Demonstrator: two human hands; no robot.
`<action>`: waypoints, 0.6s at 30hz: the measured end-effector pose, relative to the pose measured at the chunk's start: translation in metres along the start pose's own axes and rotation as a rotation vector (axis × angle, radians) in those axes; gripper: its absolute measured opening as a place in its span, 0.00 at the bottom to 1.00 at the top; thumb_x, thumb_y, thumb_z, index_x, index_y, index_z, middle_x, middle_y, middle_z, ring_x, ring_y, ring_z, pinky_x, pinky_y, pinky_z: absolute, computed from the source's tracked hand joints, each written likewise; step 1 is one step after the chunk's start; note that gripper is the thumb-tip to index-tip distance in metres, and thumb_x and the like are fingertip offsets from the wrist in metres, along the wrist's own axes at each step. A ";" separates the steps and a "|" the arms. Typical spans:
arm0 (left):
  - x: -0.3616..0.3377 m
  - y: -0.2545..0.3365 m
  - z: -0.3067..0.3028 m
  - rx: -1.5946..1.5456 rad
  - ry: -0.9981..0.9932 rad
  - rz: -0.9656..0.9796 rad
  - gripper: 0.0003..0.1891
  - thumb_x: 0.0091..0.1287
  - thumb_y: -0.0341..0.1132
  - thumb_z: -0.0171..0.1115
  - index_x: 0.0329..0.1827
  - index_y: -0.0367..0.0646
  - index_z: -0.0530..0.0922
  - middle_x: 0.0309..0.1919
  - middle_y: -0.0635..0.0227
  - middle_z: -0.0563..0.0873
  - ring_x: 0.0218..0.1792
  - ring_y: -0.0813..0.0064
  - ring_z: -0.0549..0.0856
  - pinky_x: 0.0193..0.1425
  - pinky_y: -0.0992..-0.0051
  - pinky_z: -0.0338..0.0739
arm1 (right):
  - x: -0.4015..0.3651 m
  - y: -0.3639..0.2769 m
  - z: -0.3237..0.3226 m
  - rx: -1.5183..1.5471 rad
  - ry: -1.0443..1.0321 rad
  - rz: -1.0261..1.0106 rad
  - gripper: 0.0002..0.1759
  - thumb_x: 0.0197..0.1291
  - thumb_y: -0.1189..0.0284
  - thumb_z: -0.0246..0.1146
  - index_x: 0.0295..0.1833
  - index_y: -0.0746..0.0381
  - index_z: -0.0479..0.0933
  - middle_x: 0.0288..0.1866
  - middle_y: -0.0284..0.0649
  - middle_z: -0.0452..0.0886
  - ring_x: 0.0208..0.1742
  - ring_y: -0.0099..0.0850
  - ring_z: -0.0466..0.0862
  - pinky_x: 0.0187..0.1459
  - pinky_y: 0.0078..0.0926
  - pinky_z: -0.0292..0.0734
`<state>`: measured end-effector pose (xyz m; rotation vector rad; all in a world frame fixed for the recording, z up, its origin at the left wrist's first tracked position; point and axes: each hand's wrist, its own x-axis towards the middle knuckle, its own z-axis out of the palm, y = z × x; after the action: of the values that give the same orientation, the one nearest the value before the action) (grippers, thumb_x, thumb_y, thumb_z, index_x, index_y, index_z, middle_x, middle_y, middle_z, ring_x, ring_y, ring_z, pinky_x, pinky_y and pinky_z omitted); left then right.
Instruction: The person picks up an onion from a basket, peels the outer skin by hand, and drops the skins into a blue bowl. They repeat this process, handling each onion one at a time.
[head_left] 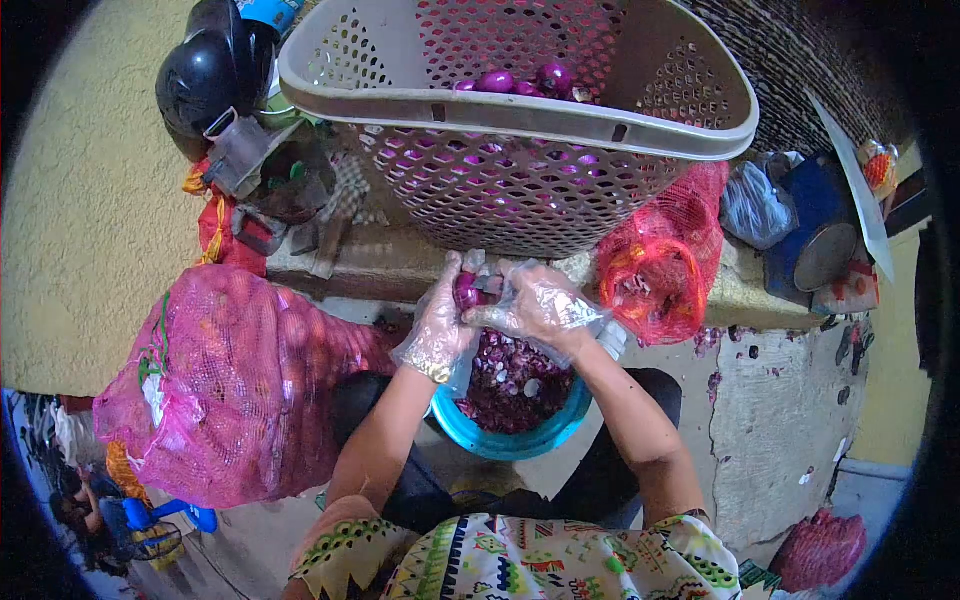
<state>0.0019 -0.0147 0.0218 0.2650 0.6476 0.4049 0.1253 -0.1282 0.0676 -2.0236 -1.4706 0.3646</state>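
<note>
My left hand (438, 325), in a clear plastic glove, is closed round a red onion (467, 292). Against the onion's right side lies the short greyish blade of a small knife (489, 284), gripped by my gloved right hand (545, 308); its handle is hidden in my fingers. Both hands meet above a blue basin (512, 450) between my knees. Dark purple onion skins (500, 400) and a few pale cut pieces lie in the basin. Just beyond my hands, a large perforated grey basket (520, 115) contains shiny purple onions (495, 82).
At left bulges a full pink mesh sack (240, 390). A red mesh bag (665, 275) slumps against the ledge (750, 290) on the right. A black helmet (205, 85) sits at upper left. Another person (85, 510) is at lower left.
</note>
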 end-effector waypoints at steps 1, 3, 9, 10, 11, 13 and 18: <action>0.005 0.000 -0.008 -0.026 -0.083 -0.024 0.13 0.78 0.48 0.59 0.49 0.48 0.79 0.40 0.67 0.84 0.41 0.68 0.87 0.46 0.66 0.87 | 0.000 0.002 0.002 0.009 -0.016 -0.012 0.35 0.50 0.34 0.71 0.38 0.59 0.84 0.31 0.50 0.87 0.37 0.52 0.88 0.41 0.49 0.81; 0.010 -0.001 -0.014 -0.053 -0.166 -0.048 0.13 0.79 0.47 0.59 0.49 0.48 0.79 0.40 0.67 0.84 0.39 0.68 0.86 0.46 0.66 0.86 | -0.001 0.005 0.004 0.017 -0.034 -0.023 0.33 0.52 0.37 0.72 0.39 0.59 0.84 0.29 0.50 0.86 0.34 0.53 0.87 0.39 0.50 0.80; 0.012 -0.006 -0.009 -0.065 -0.086 0.042 0.15 0.78 0.50 0.60 0.47 0.47 0.77 0.39 0.67 0.82 0.34 0.71 0.82 0.39 0.72 0.83 | -0.004 0.011 0.014 0.031 -0.096 -0.009 0.34 0.59 0.35 0.65 0.36 0.59 0.86 0.30 0.52 0.86 0.34 0.53 0.88 0.39 0.50 0.81; 0.011 -0.005 -0.009 -0.023 -0.028 0.028 0.16 0.77 0.51 0.60 0.47 0.47 0.78 0.38 0.67 0.82 0.36 0.71 0.83 0.39 0.71 0.83 | -0.005 0.016 0.020 -0.028 -0.080 -0.044 0.32 0.60 0.36 0.65 0.34 0.58 0.86 0.28 0.51 0.85 0.33 0.52 0.87 0.38 0.49 0.80; 0.010 -0.004 -0.009 0.018 0.029 0.014 0.18 0.76 0.53 0.60 0.48 0.47 0.78 0.38 0.67 0.83 0.38 0.71 0.83 0.40 0.71 0.83 | -0.006 0.020 0.023 -0.087 -0.064 -0.079 0.31 0.61 0.37 0.64 0.33 0.57 0.86 0.27 0.50 0.85 0.32 0.50 0.87 0.36 0.48 0.80; 0.016 -0.002 -0.023 0.027 0.009 -0.013 0.19 0.76 0.55 0.61 0.51 0.47 0.79 0.39 0.67 0.83 0.39 0.70 0.84 0.41 0.69 0.84 | -0.007 0.013 0.016 -0.097 -0.036 -0.107 0.32 0.60 0.35 0.64 0.32 0.56 0.86 0.26 0.49 0.84 0.31 0.50 0.87 0.36 0.48 0.80; 0.013 -0.006 -0.014 0.136 0.166 -0.006 0.27 0.74 0.60 0.61 0.57 0.44 0.82 0.44 0.67 0.87 0.40 0.70 0.87 0.40 0.66 0.88 | -0.008 0.020 0.019 -0.286 -0.136 -0.196 0.34 0.57 0.32 0.63 0.31 0.54 0.87 0.24 0.48 0.84 0.28 0.47 0.87 0.33 0.47 0.79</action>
<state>0.0046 -0.0129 0.0017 0.3612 0.8404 0.3802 0.1276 -0.1337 0.0395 -2.0795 -1.8789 0.2232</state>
